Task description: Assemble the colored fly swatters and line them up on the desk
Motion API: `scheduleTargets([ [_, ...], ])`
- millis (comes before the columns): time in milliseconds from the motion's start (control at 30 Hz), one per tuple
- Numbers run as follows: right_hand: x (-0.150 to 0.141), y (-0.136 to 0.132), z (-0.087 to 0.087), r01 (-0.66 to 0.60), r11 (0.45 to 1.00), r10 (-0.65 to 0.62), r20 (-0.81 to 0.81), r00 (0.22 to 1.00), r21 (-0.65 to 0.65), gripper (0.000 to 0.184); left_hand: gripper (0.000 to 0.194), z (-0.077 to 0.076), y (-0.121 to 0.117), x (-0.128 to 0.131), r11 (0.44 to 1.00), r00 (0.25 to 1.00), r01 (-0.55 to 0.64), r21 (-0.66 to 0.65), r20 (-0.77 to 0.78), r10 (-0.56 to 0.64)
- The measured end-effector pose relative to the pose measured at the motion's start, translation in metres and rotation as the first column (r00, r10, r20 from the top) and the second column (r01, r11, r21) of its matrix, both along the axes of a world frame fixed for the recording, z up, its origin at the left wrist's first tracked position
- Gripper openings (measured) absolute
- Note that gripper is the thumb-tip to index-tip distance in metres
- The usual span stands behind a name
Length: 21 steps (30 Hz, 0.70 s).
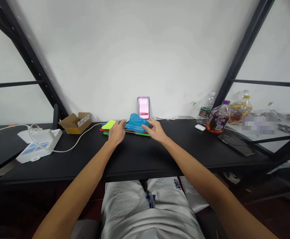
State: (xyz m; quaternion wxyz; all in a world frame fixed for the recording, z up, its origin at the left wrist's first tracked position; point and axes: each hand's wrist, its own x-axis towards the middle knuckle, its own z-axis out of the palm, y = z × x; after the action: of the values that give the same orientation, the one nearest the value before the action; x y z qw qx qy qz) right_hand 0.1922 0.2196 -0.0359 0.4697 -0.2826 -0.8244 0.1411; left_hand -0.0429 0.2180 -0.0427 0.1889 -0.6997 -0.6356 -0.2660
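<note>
A blue perforated sheet that looks like a fly swatter head (135, 123) is held up over the black desk. My right hand (156, 130) pinches its right edge between thumb and fingers. My left hand (117, 132) is closed at the sheet's left side, around what appears to be its thin metal rod; the fingers partly hide it. Beneath and behind lies a flat pile of similar pieces, with a yellow-green swatter head (108, 124) on the left and red and green edges below. A green strip (143, 134) sticks out under the blue sheet.
A lit phone (144, 108) leans on the wall behind my hands. Left stand an open cardboard box (77, 123) and a white power strip (39, 146) with a cable. Right are a clear bottle (206, 109), a purple-capped bottle (217, 118), a white case (200, 127) and a dark phone (236, 144).
</note>
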Motion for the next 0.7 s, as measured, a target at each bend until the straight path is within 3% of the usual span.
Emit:
scheduleTargets([
  [67, 0.001, 0.004, 0.001, 0.074, 0.995, -0.087, -0.233, 0.969, -0.065, 0.035, 0.032, -0.001, 0.0, 0.001, 1.0, 1.0, 0.007, -0.004, -0.001, -0.007],
  [133, 0.002, 0.008, 0.001, 0.108, 0.985, -0.157, -0.429, 0.889, -0.136, 0.037, 0.031, -0.002, 0.0, 0.003, 1.0, 1.0, 0.017, -0.006, -0.004, -0.017],
  [233, 0.001, 0.012, 0.001, 0.055, 0.967, -0.198, -0.6, 0.775, -0.249, 0.034, 0.03, -0.002, -0.003, 0.008, 0.999, 0.999, 0.042, -0.013, -0.011, -0.042],
  [433, -0.006, 0.013, -0.002, -0.187, 0.911, -0.129, -0.683, 0.719, -0.368, 0.038, 0.029, -0.002, -0.007, 0.019, 0.994, 0.994, 0.102, -0.041, -0.032, -0.103],
  [567, -0.007, 0.012, -0.004, -0.222, 0.908, -0.096, -0.691, 0.716, -0.356, 0.039, 0.029, -0.004, -0.007, 0.025, 0.99, 0.99, 0.129, -0.052, -0.048, -0.131],
  [700, -0.007, 0.012, -0.003, -0.178, 0.919, -0.116, -0.675, 0.729, -0.351, 0.042, 0.028, -0.005, -0.007, 0.029, 0.988, 0.988, 0.141, -0.059, -0.055, -0.144],
])
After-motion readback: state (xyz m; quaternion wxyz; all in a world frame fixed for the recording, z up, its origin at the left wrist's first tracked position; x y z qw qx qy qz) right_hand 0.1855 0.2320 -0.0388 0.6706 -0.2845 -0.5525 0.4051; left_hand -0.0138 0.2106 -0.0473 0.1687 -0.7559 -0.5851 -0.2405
